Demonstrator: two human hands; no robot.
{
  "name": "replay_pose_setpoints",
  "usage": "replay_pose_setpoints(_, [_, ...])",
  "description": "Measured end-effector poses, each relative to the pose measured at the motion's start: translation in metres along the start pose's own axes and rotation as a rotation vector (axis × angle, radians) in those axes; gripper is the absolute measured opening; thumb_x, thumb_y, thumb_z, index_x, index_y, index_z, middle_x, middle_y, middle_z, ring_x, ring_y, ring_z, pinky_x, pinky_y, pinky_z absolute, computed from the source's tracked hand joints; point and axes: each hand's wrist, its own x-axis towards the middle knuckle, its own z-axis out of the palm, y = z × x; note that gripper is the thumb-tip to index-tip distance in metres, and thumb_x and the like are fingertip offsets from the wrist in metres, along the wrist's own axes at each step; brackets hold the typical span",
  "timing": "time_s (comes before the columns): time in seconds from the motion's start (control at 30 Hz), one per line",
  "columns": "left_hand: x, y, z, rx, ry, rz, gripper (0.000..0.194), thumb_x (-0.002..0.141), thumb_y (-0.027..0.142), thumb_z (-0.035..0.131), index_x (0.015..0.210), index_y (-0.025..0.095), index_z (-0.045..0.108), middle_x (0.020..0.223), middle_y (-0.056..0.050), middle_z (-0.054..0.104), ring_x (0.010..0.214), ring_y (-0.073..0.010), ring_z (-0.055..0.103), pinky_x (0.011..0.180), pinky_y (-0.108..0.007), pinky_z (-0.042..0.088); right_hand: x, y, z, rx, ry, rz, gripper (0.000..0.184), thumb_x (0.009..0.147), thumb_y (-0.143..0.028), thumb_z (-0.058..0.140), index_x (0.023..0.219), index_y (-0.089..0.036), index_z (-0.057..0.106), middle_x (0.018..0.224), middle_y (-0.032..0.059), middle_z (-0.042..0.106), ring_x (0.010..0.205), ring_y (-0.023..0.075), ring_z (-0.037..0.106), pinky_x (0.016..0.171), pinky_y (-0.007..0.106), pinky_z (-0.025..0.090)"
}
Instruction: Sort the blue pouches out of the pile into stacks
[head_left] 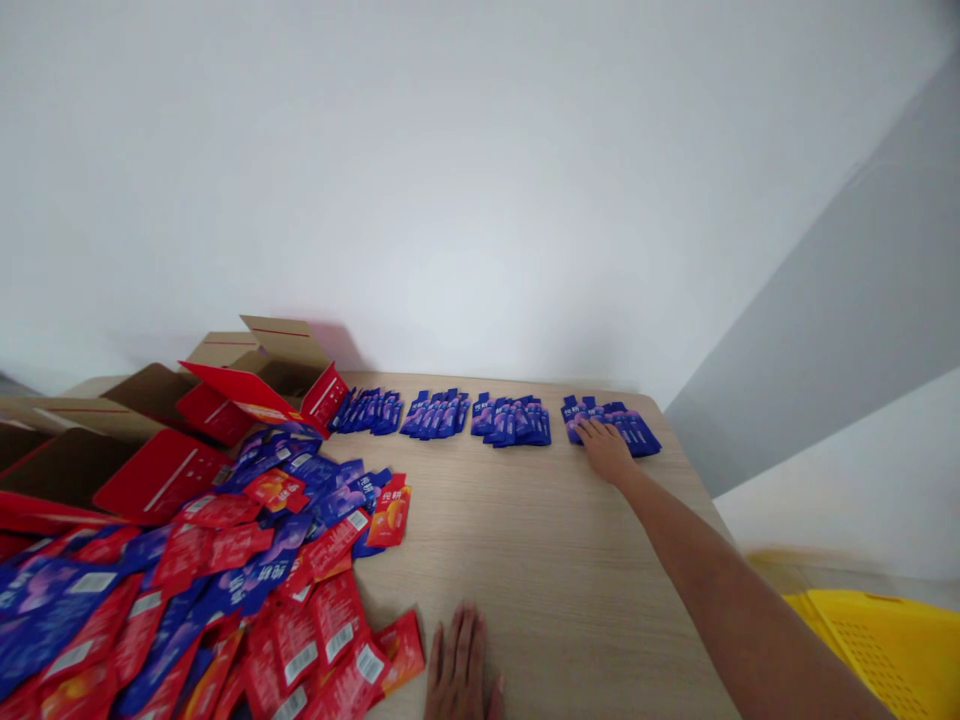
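Observation:
At the far right of the table, my right hand [604,450] rests on a fanned row of blue pouches [636,434], its fingers stretched over the left part. My left hand [459,668] lies flat near the front edge, fingers extended and nothing in them. Just left of it is a red pouch [401,648], part of a loose heap of red pouches [330,625] and blue pouches [60,610]. Along the wall lie more overlapping groups of blue pouches: one at the left [367,411], a middle group [436,414] and another group [512,420] nearer my right hand.
Open red cardboard boxes with brown insides stand at the left, one near the wall [326,400] and one closer [161,475]. The wooden table [517,540] meets a white wall [480,200]. A yellow perforated basket [885,640] is beyond the table's right edge.

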Motion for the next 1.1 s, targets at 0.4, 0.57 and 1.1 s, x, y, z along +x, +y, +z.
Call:
replay_pose_setpoints(0.4, [-0.010,0.000,0.009,-0.026,-0.018,-0.016,0.050,0.077,0.034,0.052,0.121,0.012,0.055,0.125,-0.010,0.059,0.135,-0.0244,0.028,0.115,-0.043,0.011,0.004,-0.017,-0.005,-0.020,0.028,0.049,0.041,0.088,-0.028,0.039,0.125,-0.019,0.053,0.138,0.0139,0.046,0.126,0.0309,0.039,0.098,0.044,0.031])
replay_pose_setpoints(0.57, [-0.006,0.000,0.007,-0.017,-0.017,-0.013,0.049,0.077,0.035,0.052,0.119,0.011,0.057,0.123,-0.011,0.060,0.136,-0.0244,0.027,0.115,-0.042,0.010,0.004,-0.026,-0.001,-0.024,0.007,0.109,0.043,0.089,-0.028,0.035,0.126,-0.013,0.052,0.134,0.0194,0.049,0.117,0.0326,0.047,0.090,0.044,0.038])
replay_pose_setpoints(1.1, [-0.008,0.002,0.008,-0.028,-0.014,-0.034,0.058,0.078,0.034,0.050,0.131,0.009,0.046,0.125,-0.012,0.059,0.121,-0.0255,0.046,0.108,-0.042,0.024,0.004,-0.050,-0.008,0.037,0.029,0.218,0.050,0.088,-0.032,0.040,0.130,-0.007,0.046,0.138,0.0242,0.042,0.125,0.0366,0.040,0.097,0.048,0.031])
